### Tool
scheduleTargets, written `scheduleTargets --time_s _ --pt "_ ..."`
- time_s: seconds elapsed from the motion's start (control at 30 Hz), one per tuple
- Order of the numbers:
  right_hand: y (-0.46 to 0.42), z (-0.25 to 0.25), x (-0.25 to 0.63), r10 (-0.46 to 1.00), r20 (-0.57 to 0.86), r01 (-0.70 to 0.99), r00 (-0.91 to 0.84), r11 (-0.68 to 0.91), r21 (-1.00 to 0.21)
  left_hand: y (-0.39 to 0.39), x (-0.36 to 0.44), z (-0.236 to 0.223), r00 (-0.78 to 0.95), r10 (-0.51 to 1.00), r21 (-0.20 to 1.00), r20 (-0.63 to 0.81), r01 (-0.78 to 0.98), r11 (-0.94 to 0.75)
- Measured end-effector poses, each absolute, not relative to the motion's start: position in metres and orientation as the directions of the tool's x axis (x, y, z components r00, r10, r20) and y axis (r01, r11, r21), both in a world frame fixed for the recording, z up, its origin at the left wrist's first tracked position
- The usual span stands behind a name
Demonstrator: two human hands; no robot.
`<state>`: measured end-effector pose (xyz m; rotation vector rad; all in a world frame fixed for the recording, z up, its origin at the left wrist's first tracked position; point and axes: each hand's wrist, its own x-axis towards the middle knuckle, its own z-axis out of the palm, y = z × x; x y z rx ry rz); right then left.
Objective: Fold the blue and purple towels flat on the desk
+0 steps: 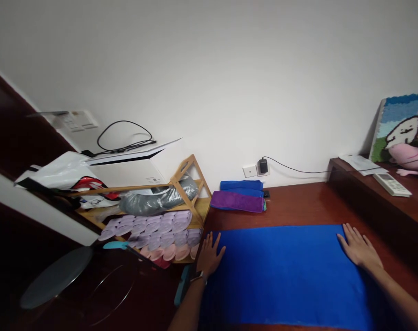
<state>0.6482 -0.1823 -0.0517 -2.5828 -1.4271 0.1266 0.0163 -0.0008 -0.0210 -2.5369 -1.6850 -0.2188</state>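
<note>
A bright blue towel (284,271) lies spread flat on a dark red-brown wooden table (301,207). My left hand (209,255) rests flat on the towel's far left corner, fingers spread and open, with a watch on the wrist. My right hand (358,248) lies flat on the towel's far right corner, fingers stretched out and open. Neither hand holds anything. Behind the towel, near the wall, sits a stack of folded towels (239,195), blue on top and purple below.
A bamboo shoe rack (184,184) with several pastel slippers (160,232) stands left of the table. A charger (263,165) is plugged in at the wall. At right, a raised shelf (384,193) carries a remote (391,184), papers, a pink plush toy and a rug picture. A round stool (53,278) stands lower left.
</note>
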Motion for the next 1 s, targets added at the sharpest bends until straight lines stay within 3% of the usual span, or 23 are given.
scheduleTargets --time_s 0.17,0.43,0.57,0.63,0.7,0.77,0.9,1.0 --pt "-0.183 -0.054 0.65 0.852 0.037 0.832 0.523 -0.501 -0.239 0.005 0.019 -0.01 0.356 0.924 0.005 0.139 0.933 -0.36" --pt "-0.183 -0.07 0.661 0.837 0.051 0.802 0.545 -0.503 -0.323 0.018 0.0 -0.01 0.387 0.884 0.04 0.264 0.911 -0.411" --pt "-0.174 -0.05 0.656 0.802 -0.035 0.747 0.597 -0.571 -0.342 0.017 -0.001 -0.024 0.351 0.903 0.097 0.25 0.918 -0.384" --pt "-0.158 -0.026 0.624 0.782 0.017 0.743 0.623 -0.585 -0.326 0.016 0.001 -0.025 0.341 0.913 0.118 0.225 0.92 -0.373" --pt "-0.134 0.002 0.562 0.822 0.128 0.811 0.555 -0.5 -0.304 0.016 0.002 -0.023 0.343 0.917 0.135 0.205 0.918 -0.373" --pt "-0.107 0.023 0.474 0.928 0.158 0.916 0.338 -0.286 -0.281 0.015 0.002 -0.021 0.343 0.92 0.144 0.189 0.917 -0.372" --pt "-0.065 0.033 0.296 0.994 0.09 0.932 -0.058 0.086 -0.352 0.014 0.002 -0.019 0.338 0.924 0.155 0.179 0.918 -0.366" --pt "-0.055 0.023 0.234 0.981 0.022 0.887 -0.195 0.186 -0.423 0.016 0.002 -0.023 0.324 0.927 0.156 0.191 0.922 -0.355"
